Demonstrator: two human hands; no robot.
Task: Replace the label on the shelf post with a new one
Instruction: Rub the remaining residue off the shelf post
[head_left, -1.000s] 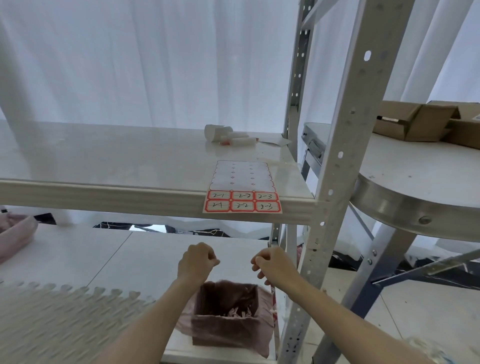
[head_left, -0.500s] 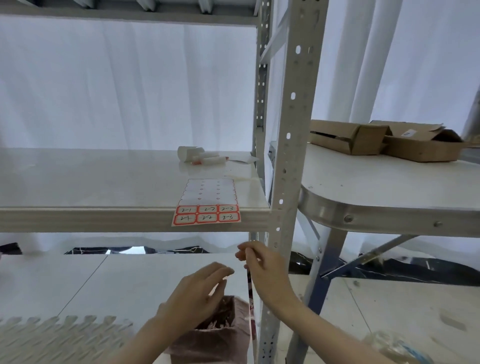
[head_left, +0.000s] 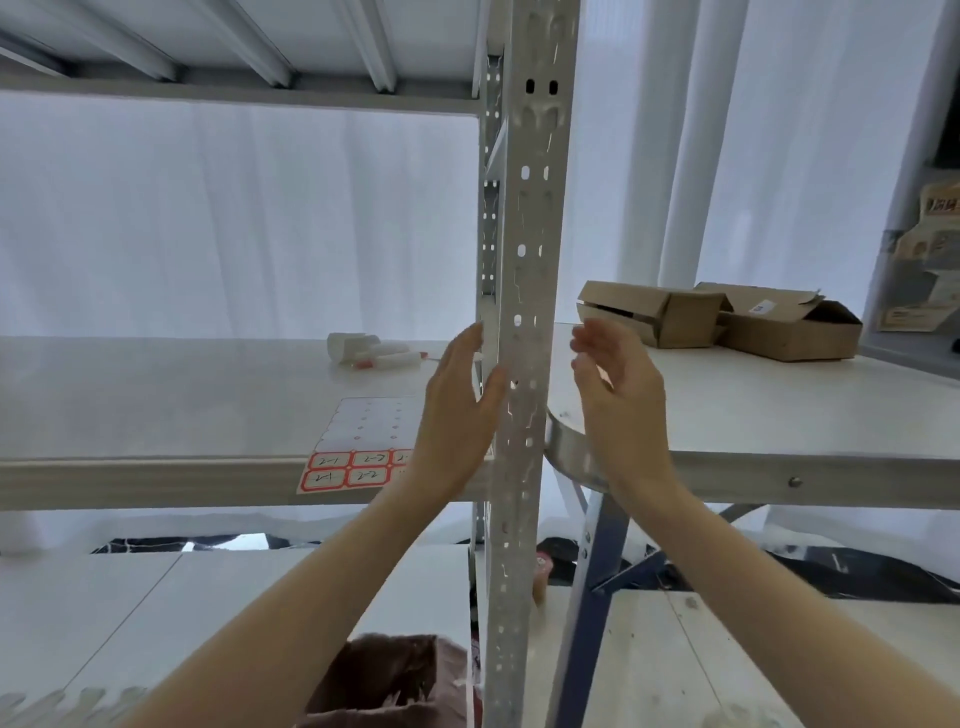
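Observation:
The grey perforated shelf post (head_left: 527, 249) runs up the middle of the view. My left hand (head_left: 460, 410) is raised on the post's left side, fingers straight, thumb close to or touching the post's edge. On the right side, a little apart from the post, my right hand (head_left: 613, 387) is raised with relaxed fingers; I see nothing held in it. A label sheet (head_left: 358, 449) with red-framed handwritten labels lies on the shelf board (head_left: 156, 415), overhanging its front edge, partly hidden by my left hand. I see no label on the post.
A white roll and small tubes (head_left: 371, 351) lie at the back of the shelf. Right of the post stands a round-edged table (head_left: 779, 415) with two open cardboard boxes (head_left: 727, 319). A dark red bag-lined bin (head_left: 395, 680) sits below. White curtains hang behind.
Both hands have risen from below the shelf board to either side of the post and opened out. The view has tilted upward, showing the underside of the upper shelf.

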